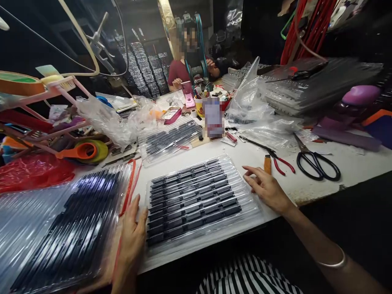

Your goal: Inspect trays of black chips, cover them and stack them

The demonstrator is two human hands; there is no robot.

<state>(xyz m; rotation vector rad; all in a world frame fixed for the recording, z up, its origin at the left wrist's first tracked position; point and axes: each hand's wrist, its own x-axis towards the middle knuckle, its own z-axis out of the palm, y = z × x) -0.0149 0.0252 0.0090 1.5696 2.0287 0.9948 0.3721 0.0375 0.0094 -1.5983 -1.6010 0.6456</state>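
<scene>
A clear ridged plastic tray (249, 204) lies flat on the table in front of me, with rows of black strips (190, 200) in it; some show fine teeth along their edges. At the tray's left edge is my left hand (133, 224), its fingers stretched out and thumb apart, holding nothing. My right hand (266, 188) hovers by the far right side of the tray, fingers loosely bent and apart. Whether either hand touches the tray's edge, I cannot tell. Close to the right hand lies an orange-handled cutter (267, 164).
Packed clear trays of dark strips (76, 220) lie at left beside red plastic (33, 171). Red-handled pliers (280, 161) and black scissors (318, 163) lie at right. Behind are another tray (171, 141), a phone (213, 117) and plastic bags (257, 110). A person (179, 73) sits opposite.
</scene>
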